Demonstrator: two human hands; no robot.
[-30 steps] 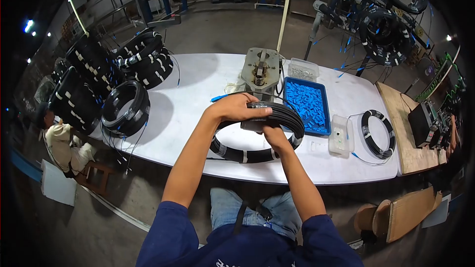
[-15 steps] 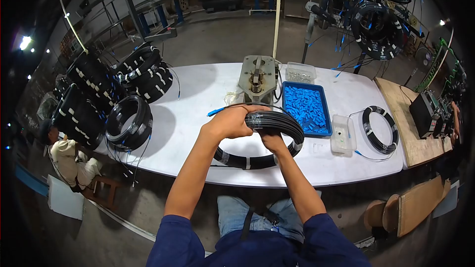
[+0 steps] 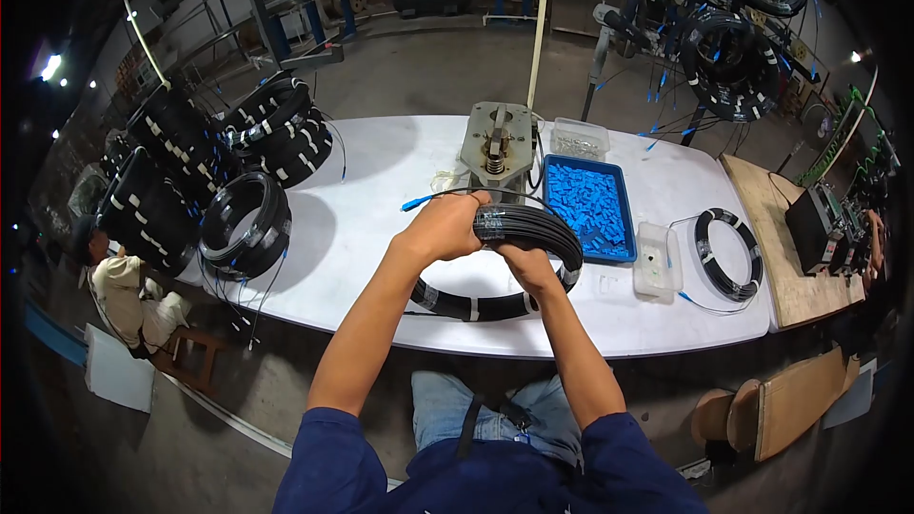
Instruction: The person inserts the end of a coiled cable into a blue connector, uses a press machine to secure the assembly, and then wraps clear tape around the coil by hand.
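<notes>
A black cable coil (image 3: 552, 233), bound with clear tape and white bands, is held tilted over the white table's front half. My left hand (image 3: 443, 227) is closed around its upper left part, beside the taped section. Inside the ring, my right hand (image 3: 526, 266) grips the coil from below; its fingertips are hidden behind the cable. A loose cable end with a blue connector (image 3: 411, 205) sticks out to the left above my left hand. Just beyond the coil stands a metal press with a spring (image 3: 495, 148).
A blue tray (image 3: 630, 219) of small blue parts and two clear boxes (image 3: 657, 271) stand to the right. Another cable coil (image 3: 705, 247) lies farther right. Stacked coils (image 3: 243, 228) occupy the table's left end, near a seated person (image 3: 119, 286).
The coil and both hands have shifted only slightly, with the right hand a little higher inside the ring. The whole view has moved a little.
</notes>
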